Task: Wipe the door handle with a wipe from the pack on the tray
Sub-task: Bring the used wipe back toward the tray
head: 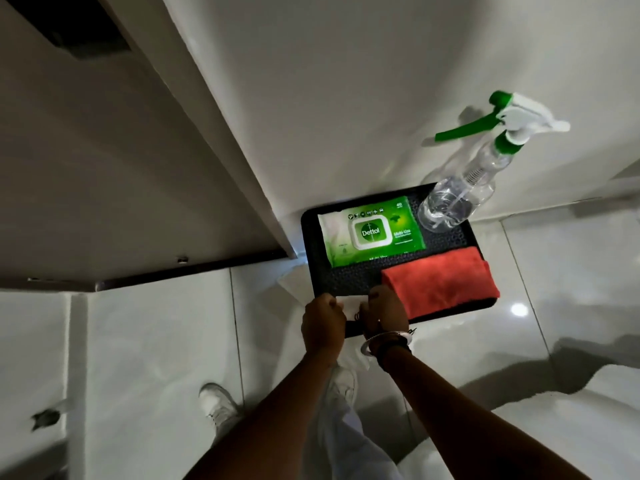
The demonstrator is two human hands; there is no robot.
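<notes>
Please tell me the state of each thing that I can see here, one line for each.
Wipes pack: flap shut, lying flat on the tray.
Spray bottle: upright, partly filled.
Red cloth: folded, untouched.
White wipe: held between both hands.
Left hand: gripping the wipe.
Right hand: gripping the wipe.
Tray: on the floor.

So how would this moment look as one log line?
stage: wipe in hand | left hand + right hand: holding white wipe over tray | pack: lid closed | door handle: unseen
</notes>
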